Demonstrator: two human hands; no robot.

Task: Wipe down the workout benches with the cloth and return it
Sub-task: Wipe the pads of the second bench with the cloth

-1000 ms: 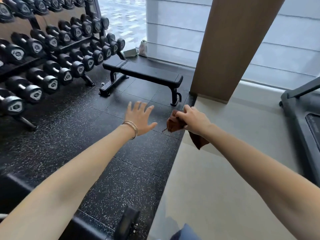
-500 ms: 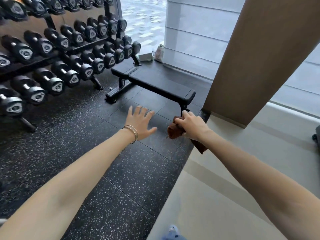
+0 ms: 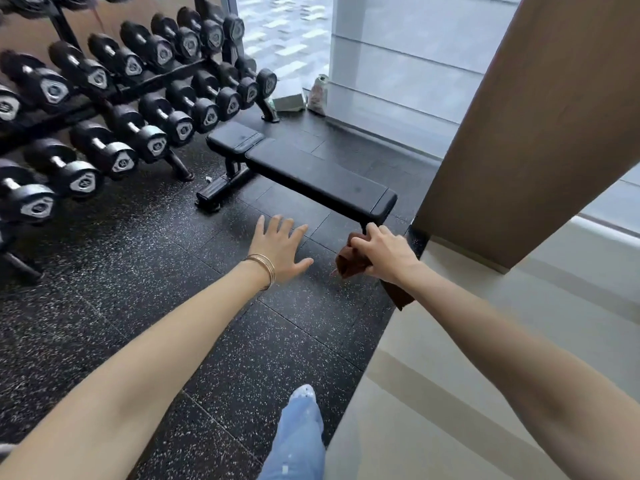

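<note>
Head view shows my right hand (image 3: pixel 384 252) with its fingers curled round a bunched brown cloth (image 3: pixel 351 263), held in the air just beside the near end of the black bench (image 3: pixel 311 174) and not touching the pad. My left hand (image 3: pixel 280 251) hovers flat over the speckled floor (image 3: pixel 138 271), fingers spread, holding nothing.

What worries me is the tail of the cloth that hangs loose below my wrist. I judge it could snag on the bench's leg or drag on the floor as I reach in. It would then pick up grit and smear it over the pad. I also have a wad in my fist rather than a flat fold, so a first pass would likely cover only a narrow strip. My leg in blue jeans (image 3: pixel 298 438) is out in front, aimed at the bench's near foot, and a careless stride could catch it.

Counting: one bench in view, though the task speaks of several. One cloth, two hands, one dumbbell rack (image 3: pixel 178 168). Its dumbbells run past the frame, so I give no total.
</note>
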